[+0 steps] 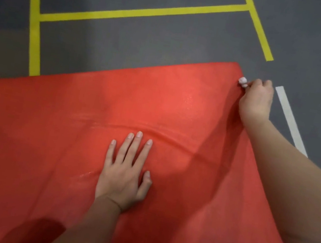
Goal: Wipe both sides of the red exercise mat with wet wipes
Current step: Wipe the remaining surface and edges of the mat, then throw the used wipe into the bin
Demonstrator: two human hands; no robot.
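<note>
Palm flat, fingers spread, left hand (125,170) presses the one red mat (48,124) (lying on grey floor (124,51)); right hand (255,101), curled, pinches one white wipe (243,81) at the mat's far right edge.

grey floor (124,56), red mat (47,134), tape lines (143,13)
</note>
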